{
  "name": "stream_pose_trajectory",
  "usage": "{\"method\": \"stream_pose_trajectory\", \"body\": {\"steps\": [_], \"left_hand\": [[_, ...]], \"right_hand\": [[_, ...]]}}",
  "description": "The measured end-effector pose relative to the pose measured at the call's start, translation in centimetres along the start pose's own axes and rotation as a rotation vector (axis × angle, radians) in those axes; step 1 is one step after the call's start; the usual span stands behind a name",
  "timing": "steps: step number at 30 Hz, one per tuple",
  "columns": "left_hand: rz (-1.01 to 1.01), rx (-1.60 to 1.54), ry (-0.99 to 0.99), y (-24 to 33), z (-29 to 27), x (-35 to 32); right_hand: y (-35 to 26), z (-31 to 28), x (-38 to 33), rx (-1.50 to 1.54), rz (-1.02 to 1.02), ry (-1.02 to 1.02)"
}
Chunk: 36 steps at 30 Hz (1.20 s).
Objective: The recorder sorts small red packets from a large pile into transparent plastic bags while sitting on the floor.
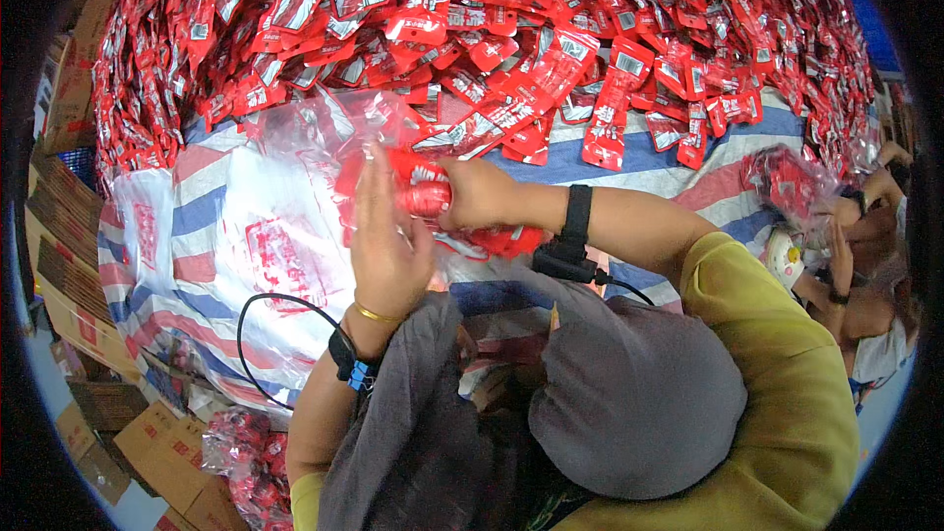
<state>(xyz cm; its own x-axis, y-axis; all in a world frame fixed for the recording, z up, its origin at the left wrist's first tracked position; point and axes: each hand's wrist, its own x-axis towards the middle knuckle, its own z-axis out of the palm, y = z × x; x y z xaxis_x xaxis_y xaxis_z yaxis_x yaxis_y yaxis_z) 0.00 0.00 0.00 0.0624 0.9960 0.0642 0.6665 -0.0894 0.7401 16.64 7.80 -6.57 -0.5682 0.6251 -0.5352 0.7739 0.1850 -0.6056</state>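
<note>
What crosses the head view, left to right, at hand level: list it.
Stacked cardboard → red-printed plastic bag → left hand → right hand → black wrist strap → clear bag of red packets.

A woven sheet (688, 191) striped in white, blue and faded red carries everything, its surface wrinkled. A heap of shiny red packets (472, 20) buries its far part from left to right. Flat translucent plastic bags (285, 261) with red print lie at the left; at the right sits a clear bag of red packets (787, 180).
</note>
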Motion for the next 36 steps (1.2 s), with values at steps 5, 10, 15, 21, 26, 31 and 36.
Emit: {"method": "stream_pose_trajectory", "body": {"steps": [5, 10, 15, 21, 26, 31, 36], "left_hand": [[0.22, 0.071, -0.077, 0.2, 1.4, -1.3], [0.241, -0.004, -0.186, 3.7, 1.4, -0.9], [0.081, -0.317, -0.181, 5.9, 0.1, 0.5], [-0.203, -0.448, 0.367, 3.1, -4.2, 1.9], [-0.159, -0.507, 0.381, 1.1, -2.3, 0.9], [-0.205, -0.586, 0.317, 1.8, -2.9, 1.3], [-0.244, -0.559, 0.281, -0.7, -1.8, 0.1]], "right_hand": [[-0.8, -3.1, 3.4, 0.726, 0.366, -0.012], [-0.7, -1.5, 7.3, 1.088, 0.289, 0.013], [-5.8, -0.3, 5.1, 0.862, -0.203, -0.238], [0.5, -5.6, -1.5, 0.705, -0.686, 0.206], [15.4, -4.7, 1.2, -0.823, -0.412, 0.722], [15.8, -3.3, -4.7, -0.476, -0.055, 0.162], [17.5, -1.2, -7.0, -0.106, 0.134, 0.157]]}}
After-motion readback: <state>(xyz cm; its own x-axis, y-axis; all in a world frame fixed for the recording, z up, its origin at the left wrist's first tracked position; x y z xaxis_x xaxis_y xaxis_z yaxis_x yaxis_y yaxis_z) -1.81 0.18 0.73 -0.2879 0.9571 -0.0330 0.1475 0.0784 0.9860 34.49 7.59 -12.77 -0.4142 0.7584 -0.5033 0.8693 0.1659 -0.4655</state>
